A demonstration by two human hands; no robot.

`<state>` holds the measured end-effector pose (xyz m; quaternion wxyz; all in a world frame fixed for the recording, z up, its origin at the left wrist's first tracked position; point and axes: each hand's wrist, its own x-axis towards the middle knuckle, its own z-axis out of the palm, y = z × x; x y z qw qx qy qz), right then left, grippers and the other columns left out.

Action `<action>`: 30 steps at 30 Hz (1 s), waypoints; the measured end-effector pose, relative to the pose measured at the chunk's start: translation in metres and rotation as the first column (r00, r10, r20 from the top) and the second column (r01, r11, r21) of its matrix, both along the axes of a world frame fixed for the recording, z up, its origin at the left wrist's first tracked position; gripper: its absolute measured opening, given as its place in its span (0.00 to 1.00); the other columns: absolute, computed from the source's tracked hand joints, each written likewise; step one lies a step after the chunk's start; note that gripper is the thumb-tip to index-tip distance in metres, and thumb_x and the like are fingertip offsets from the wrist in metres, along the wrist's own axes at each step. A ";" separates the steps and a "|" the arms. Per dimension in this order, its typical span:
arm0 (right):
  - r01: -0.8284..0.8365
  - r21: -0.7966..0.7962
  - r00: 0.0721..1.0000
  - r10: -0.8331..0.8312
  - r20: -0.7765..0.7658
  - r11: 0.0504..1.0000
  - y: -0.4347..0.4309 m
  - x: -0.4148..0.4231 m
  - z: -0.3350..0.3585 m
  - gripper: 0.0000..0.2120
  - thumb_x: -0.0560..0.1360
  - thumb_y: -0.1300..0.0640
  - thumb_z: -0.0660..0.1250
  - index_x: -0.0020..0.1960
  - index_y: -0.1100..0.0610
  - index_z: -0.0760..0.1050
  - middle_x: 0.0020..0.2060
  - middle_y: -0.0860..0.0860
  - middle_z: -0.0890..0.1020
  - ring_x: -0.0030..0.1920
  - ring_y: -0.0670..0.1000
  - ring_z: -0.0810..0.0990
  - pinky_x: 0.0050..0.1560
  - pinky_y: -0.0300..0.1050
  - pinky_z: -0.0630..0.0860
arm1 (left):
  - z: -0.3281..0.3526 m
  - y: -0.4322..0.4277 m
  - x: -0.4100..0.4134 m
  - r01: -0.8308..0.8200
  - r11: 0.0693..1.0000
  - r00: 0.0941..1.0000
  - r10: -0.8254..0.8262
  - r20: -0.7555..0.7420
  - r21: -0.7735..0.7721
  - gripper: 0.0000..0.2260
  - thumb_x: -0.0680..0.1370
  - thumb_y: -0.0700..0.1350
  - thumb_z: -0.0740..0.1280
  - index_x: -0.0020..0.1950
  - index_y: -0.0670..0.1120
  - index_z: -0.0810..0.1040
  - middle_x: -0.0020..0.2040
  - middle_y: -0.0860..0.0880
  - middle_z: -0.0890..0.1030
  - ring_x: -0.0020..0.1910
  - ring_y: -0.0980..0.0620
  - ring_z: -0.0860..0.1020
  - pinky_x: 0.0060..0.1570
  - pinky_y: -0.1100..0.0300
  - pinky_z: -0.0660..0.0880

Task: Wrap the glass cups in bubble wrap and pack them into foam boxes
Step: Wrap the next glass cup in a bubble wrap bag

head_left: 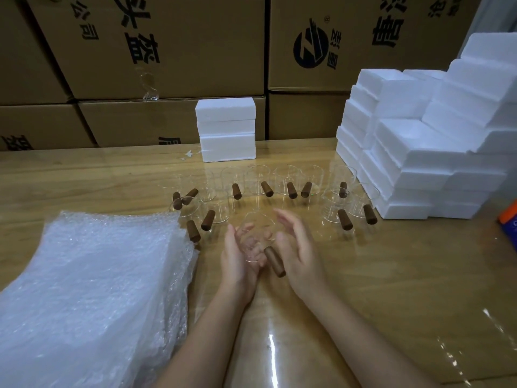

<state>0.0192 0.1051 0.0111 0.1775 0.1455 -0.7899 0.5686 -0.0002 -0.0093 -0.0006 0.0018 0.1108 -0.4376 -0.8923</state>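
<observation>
The left hand [240, 254] grips a cup [258, 225] from below, its fingers curled round the clear glass wall, through which they show. The cup is tilted away from the person, and its brown wooden handle [274, 261] points back between the two hands. The right hand [299, 253] is relaxed, fingers nearly straight, just beside the cup; whether it touches the handle I cannot tell. Beyond both hands more cups [291, 183] of the same kind stand on the surface [391, 275]. Left of the left hand lies a stack of bubble wrap [92, 289]. White foam boxes [414, 155] are piled beyond the right hand.
</observation>
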 end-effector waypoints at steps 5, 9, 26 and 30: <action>-0.099 0.271 0.990 0.124 -0.074 0.957 0.001 0.006 0.002 0.29 0.78 0.41 0.53 0.74 0.55 0.63 0.73 0.45 0.65 0.73 0.40 0.61 0.72 0.41 0.60 | 0.002 -0.004 -0.001 -0.041 0.997 0.997 0.036 0.073 0.072 0.18 0.82 0.54 0.52 0.50 0.44 0.76 0.37 0.40 0.82 0.32 0.49 0.81 0.36 0.56 0.72; -0.038 0.394 0.945 0.161 -0.285 0.918 -0.003 0.009 0.002 0.27 0.79 0.44 0.54 0.70 0.61 0.69 0.71 0.51 0.69 0.73 0.47 0.64 0.73 0.48 0.60 | 0.005 -0.005 -0.002 -0.142 0.982 0.984 0.126 0.127 0.123 0.18 0.82 0.54 0.53 0.50 0.44 0.76 0.44 0.40 0.79 0.40 0.46 0.76 0.43 0.53 0.69; -0.043 0.450 0.968 0.148 -0.202 0.892 0.000 0.003 0.014 0.29 0.79 0.42 0.49 0.74 0.57 0.61 0.74 0.47 0.62 0.74 0.42 0.58 0.75 0.46 0.55 | 0.004 0.009 0.005 0.010 0.965 0.999 -0.021 -0.041 -0.261 0.20 0.82 0.54 0.49 0.57 0.46 0.78 0.48 0.39 0.84 0.46 0.44 0.84 0.39 0.56 0.79; -0.044 0.498 0.991 0.101 -0.088 0.866 0.001 0.002 0.012 0.35 0.76 0.34 0.45 0.77 0.53 0.54 0.76 0.43 0.54 0.75 0.40 0.52 0.75 0.48 0.55 | 0.001 0.008 0.003 -0.001 0.972 0.999 -0.010 -0.043 -0.236 0.21 0.82 0.54 0.50 0.59 0.43 0.76 0.41 0.41 0.82 0.37 0.48 0.82 0.34 0.57 0.77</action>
